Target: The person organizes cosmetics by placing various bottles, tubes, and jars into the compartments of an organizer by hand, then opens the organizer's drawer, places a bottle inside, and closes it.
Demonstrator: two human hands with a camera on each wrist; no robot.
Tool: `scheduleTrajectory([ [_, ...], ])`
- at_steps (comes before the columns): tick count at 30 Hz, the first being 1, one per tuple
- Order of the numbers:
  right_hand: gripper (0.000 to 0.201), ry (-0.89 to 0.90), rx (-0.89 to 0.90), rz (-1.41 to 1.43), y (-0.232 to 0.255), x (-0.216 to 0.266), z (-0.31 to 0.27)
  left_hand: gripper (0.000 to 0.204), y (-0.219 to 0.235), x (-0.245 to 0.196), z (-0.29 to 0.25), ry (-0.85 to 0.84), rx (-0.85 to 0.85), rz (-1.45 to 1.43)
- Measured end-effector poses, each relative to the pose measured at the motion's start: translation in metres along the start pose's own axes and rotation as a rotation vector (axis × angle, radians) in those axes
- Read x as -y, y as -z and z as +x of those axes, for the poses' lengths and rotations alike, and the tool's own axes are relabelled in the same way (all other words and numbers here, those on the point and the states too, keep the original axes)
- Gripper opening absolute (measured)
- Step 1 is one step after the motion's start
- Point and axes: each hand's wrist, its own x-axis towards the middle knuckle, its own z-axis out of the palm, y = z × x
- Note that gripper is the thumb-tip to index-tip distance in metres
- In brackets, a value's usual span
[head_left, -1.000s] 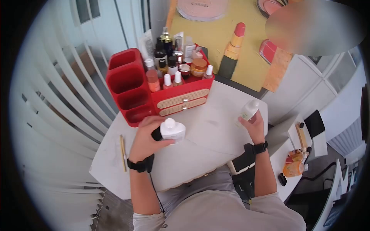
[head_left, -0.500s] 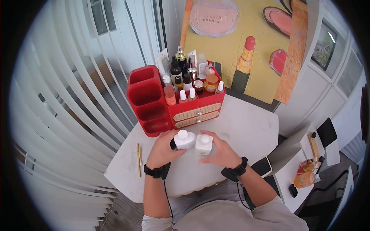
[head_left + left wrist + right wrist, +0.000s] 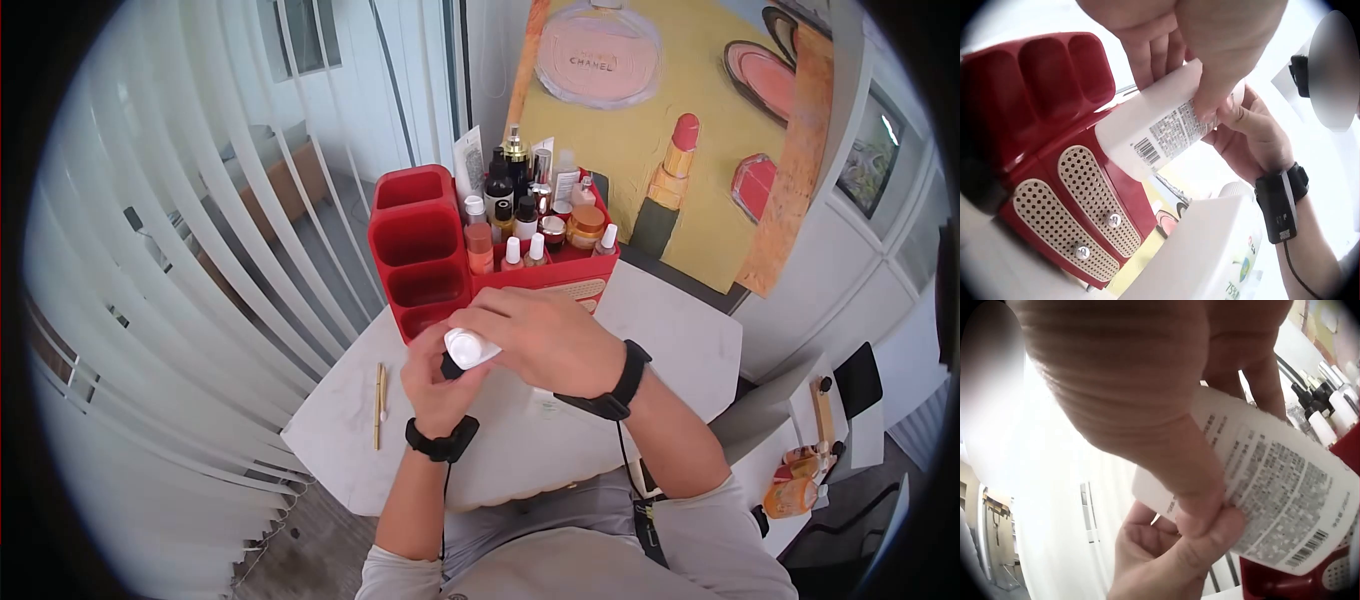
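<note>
Both hands hold one white bottle (image 3: 1166,128) in front of the red organizer (image 3: 415,245); its round white top faces up towards the head camera. In the left wrist view its flat side carries a printed label and barcode. My left hand (image 3: 435,390) grips the bottle from the left, thumb on the label side. From the right, my right hand (image 3: 550,340) reaches over it, fingers behind and thumb pressing the label, the two thumbs meeting in the right wrist view. A second white bottle (image 3: 1204,250), with a green mark and "75%", stands nearby, mostly hidden under the right hand in the head view.
Several cosmetic bottles and jars crowd the organizer's right side; its left compartments hold nothing visible. Two thin gold sticks (image 3: 379,405) lie on the white table (image 3: 335,440) at left. A makeup painting (image 3: 640,130) stands behind. Orange bottles (image 3: 795,490) sit on a side surface at right.
My right hand came leftwards with the second bottle, let it go, and took hold of the bottle in my left hand. The left hand's bottle has turned and shifted slightly.
</note>
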Motion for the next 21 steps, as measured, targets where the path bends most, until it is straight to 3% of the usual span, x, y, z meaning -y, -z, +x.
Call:
scheduleTrajectory([
  [2, 0.059, -0.006, -0.018, 0.012, 0.006, -0.006, -0.001, 0.079, -0.015, -0.017, 0.02, -0.073, -0.031, -0.066],
  [3, 0.06, 0.007, -0.219, 0.137, 0.009, -0.017, -0.008, 0.084, -0.02, -0.028, 0.029, -0.14, -0.072, -0.126],
  [4, 0.062, 0.021, -0.408, 0.264, 0.014, -0.027, -0.015, 0.075, -0.01, -0.035, 0.035, -0.113, 0.022, 0.108],
  [6, 0.062, -0.263, -0.627, 0.432, 0.03, -0.04, -0.023, 0.061, 0.0, -0.033, 0.039, -0.091, 0.129, 0.435],
  [8, 0.063, -0.245, -0.849, 0.567, 0.045, -0.067, -0.018, 0.051, 0.005, -0.014, 0.034, -0.007, 0.127, 0.467],
  [12, 0.063, -0.235, -0.854, 0.422, 0.063, -0.12, -0.018, 0.032, 0.012, 0.0, 0.03, 0.165, 0.141, 0.525],
  [14, 0.059, -0.261, -0.634, 0.484, 0.065, -0.133, -0.017, 0.031, 0.015, 0.001, 0.03, 0.226, 0.155, 0.531],
  [16, 0.059, -0.255, -0.57, 0.49, 0.061, -0.139, -0.013, 0.031, 0.019, 0.004, 0.029, 0.295, 0.175, 0.542],
  [19, 0.06, -0.301, -0.45, 0.488, 0.053, -0.137, -0.01, 0.042, 0.027, 0.007, 0.027, 0.393, 0.244, 0.481],
  [21, 0.061, -0.35, -0.394, 0.477, 0.045, -0.139, -0.009, 0.059, 0.033, 0.0, 0.026, 0.357, 0.463, 0.587],
])
